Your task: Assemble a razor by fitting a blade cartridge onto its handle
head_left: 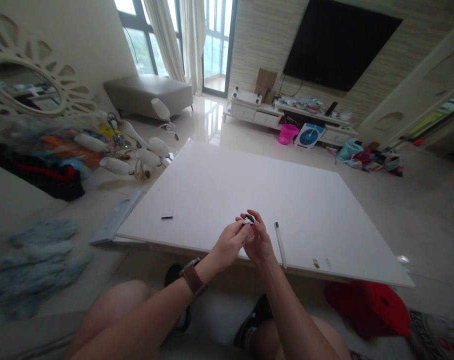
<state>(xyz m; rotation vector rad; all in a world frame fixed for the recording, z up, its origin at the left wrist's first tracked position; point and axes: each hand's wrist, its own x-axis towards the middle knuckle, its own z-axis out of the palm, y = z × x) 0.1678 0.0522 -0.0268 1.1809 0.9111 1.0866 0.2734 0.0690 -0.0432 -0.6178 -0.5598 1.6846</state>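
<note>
My left hand (231, 239) and my right hand (257, 241) meet above the near edge of a white table (242, 182). Between their fingers is a small shiny silver-and-dark object (249, 219), too small and partly covered to name. The left fingers pinch it, while the right fingers curl around its other side. Right of my hands lies a thin white stick with a dark end (280, 244). A small clear packet with a black strip (167, 214) rests on the left. Farther right are a small yellow-and-black piece (316, 263) and a little clear piece (328, 263).
A lamp with several white shades (148, 157) stands close to the table's left side. Red cloth-like material (369, 307) lies by the near right corner. Beyond the table are a pink basket (287, 134) and a low white cabinet (249, 112).
</note>
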